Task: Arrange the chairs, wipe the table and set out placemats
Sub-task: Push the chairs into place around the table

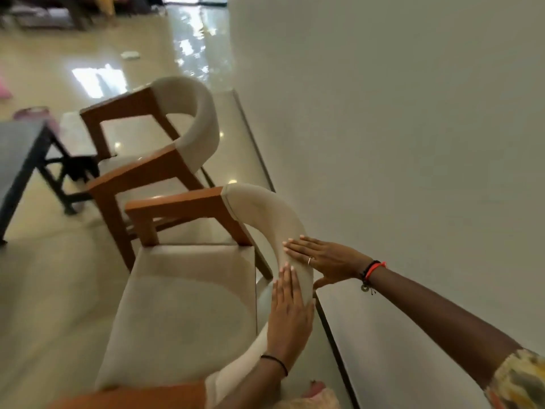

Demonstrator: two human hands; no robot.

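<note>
I note the near chair (182,305), with a cream upholstered seat, a curved padded back and orange-brown wooden arms, standing just beside the white wall (413,113), its back towards it. The left hand (290,308) lies flat on the inner face of the curved back, fingers straight and together. The right hand (318,258) presses the outer face from the wall side, fingers straight, thumb spread low. The back sits between the two palms. A second matching chair (194,113) stands beyond it. The dark grey table with black legs (17,149) is at left, apart from both chairs.
</note>
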